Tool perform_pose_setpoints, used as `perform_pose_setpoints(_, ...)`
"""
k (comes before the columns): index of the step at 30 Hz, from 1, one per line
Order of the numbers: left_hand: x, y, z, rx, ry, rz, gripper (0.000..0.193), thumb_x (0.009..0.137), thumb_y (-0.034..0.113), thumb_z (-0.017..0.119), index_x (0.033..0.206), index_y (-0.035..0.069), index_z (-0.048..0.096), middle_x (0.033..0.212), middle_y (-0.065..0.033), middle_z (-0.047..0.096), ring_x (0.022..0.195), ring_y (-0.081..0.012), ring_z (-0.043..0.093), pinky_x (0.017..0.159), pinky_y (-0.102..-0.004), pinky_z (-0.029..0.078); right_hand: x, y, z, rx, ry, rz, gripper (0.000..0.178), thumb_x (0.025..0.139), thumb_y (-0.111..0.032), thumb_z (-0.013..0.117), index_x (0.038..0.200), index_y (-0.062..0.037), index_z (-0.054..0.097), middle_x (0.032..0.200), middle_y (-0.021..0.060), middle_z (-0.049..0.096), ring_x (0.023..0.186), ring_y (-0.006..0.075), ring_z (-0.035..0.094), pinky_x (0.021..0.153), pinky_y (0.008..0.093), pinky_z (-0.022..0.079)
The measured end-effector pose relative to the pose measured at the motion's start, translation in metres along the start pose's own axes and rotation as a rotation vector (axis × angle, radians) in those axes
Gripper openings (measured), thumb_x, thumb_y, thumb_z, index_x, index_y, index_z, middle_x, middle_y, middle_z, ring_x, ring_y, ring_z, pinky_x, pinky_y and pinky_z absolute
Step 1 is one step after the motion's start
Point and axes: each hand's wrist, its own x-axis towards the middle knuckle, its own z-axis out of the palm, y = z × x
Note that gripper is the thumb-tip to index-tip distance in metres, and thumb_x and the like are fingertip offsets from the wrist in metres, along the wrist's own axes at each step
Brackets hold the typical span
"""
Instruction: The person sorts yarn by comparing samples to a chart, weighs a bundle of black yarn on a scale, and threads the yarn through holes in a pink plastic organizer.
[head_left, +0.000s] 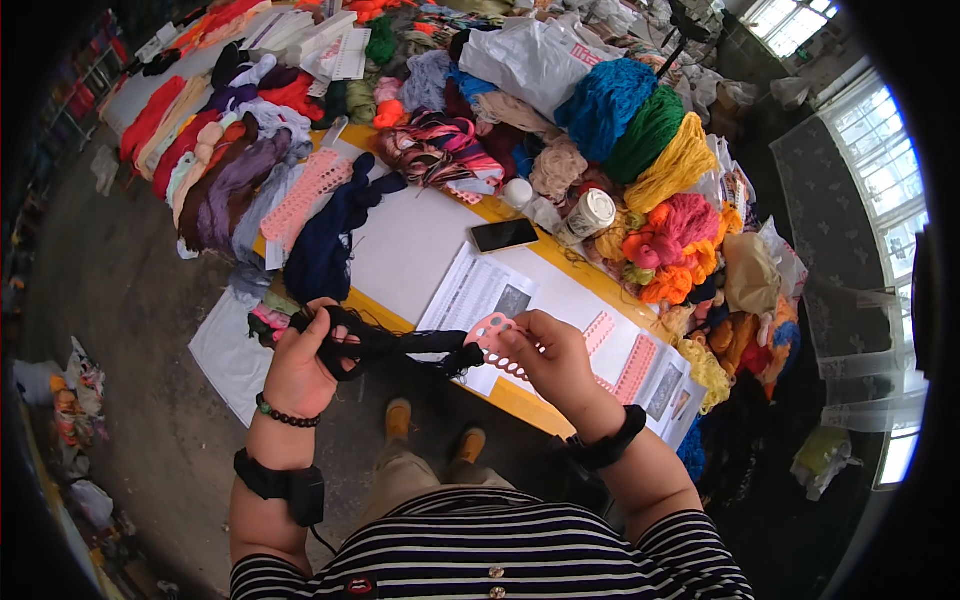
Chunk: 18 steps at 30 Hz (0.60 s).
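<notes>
Holds black yarn (pixel 420 342) looped on the left fingers (pixel 317 325), stretched across to a pink perforated card (pixel 488 329) pinched narrowly in the right fingers (pixel 541 322). Seems already attached there; shows pink strips (pixel 634 368) beyond the right fingers, on the surface (pixel 395 255), apparently without black yarn yet.

Black skein (pixel 430 342) bars gap between left hand (pixel 300 372) and right hand (pixel 553 357); white tabletop (pixel 395 245) passable, yarn heaps (pixel 645 133) blocking beyond.
</notes>
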Motion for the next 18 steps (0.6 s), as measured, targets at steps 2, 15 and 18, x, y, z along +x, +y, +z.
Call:
perform_pose_setpoints(2, -0.001, -0.001, -0.001, 0.066, -0.025, 0.01, 0.028, 0.097, 0.028, 0.064, 0.12, 0.014, 0.056, 0.088, 0.001, 0.061, 0.085, -0.0155, 0.064, 0.068, -0.0303, 0.051, -0.002, 0.001, -0.002, -0.078, 0.013, -0.053, 0.012, 0.097, -0.009, 0.061, 0.101, 0.0027, 0.062, 0.085, 0.0061, 0.071, 0.075, 0.0096, 0.068, 0.064, 0.0232, 0.055)
perform_pose_setpoints(15, -0.014, -0.006, 0.011, 0.074, -0.134, 0.043, 0.045, 0.098, 0.008, 0.054, 0.142, 0.009, 0.046, 0.118, -0.0095, 0.064, 0.098, -0.016, 0.066, 0.079, -0.0293, 0.052, -0.012, 0.005, 0.001, -0.211, 0.085, -0.145, 0.012, 0.089, -0.01, 0.07, 0.092, 0.0001, 0.064, 0.077, 0.0161, 0.068, 0.069, 0.0275, 0.07, 0.061, 0.032, 0.054)
perform_pose_setpoints(18, -0.016, -0.006, 0.016, 0.076, -0.14, 0.009, 0.05, 0.095, 0.001, 0.051, 0.144, 0.006, 0.043, 0.119, -0.0126, 0.064, 0.099, -0.0172, 0.066, 0.079, -0.0282, 0.052, -0.014, 0.01, 0.002, -0.23, 0.09, -0.137, 0.012, 0.088, -0.011, 0.07, 0.092, -0.0008, 0.064, 0.076, 0.0165, 0.067, 0.068, 0.0293, 0.069, 0.061, 0.0331, 0.053)
